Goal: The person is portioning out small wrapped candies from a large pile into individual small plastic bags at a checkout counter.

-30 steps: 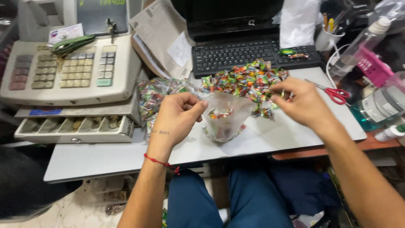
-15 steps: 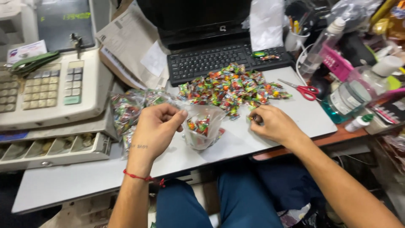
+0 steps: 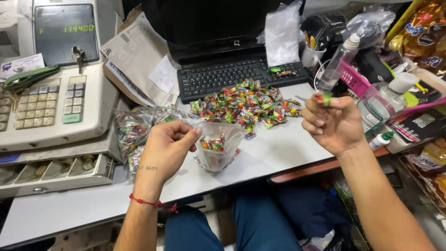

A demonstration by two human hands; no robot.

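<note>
While the small clear plastic bag [image 3: 217, 148] of sweets is being pinched open at its rim on the white desk [image 3: 278, 153] by the left hand [image 3: 166, 149], a wrapped red-and-green sweet [image 3: 321, 98] is being gripped between closed fingertips of the raised right hand [image 3: 332, 124], beside the heap of colourful wrapped sweets [image 3: 246, 103].

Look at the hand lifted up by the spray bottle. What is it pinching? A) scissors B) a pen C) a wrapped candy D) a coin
C: the right hand pinches a small wrapped candy in red and green at its fingertips, while the left hand holds open a clear plastic bag with candies inside.
</note>
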